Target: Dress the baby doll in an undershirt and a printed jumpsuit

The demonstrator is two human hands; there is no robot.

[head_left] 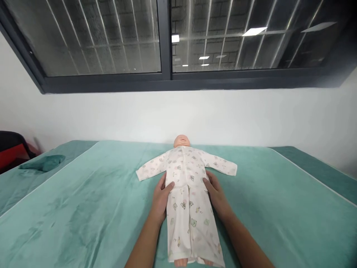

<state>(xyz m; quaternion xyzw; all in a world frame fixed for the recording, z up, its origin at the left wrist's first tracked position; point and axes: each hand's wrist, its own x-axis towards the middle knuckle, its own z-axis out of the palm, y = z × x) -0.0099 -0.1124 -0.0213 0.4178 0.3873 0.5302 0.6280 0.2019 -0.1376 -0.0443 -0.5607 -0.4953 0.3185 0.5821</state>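
Observation:
A baby doll [182,140] lies on its back, its head toward the wall and its feet at the bottom of the view. It wears a white long-sleeved top [184,165] and matching pants [180,219], both printed with small animals. The sleeves spread out to either side. My left hand [161,196] grips the doll's left-of-view side at the waist, thumb on the top's hem. At the opposite side, my right hand [218,194] holds the waist in the same way. The other fingers of both hands are partly hidden beside or under the doll.
Under the doll spreads a green plush cover [111,193] with pale seam lines. A folded bit of green cloth [43,163] lies at the far left, near a black and red object [13,150]. Behind are a white wall [125,115] and a dark-framed window [164,76].

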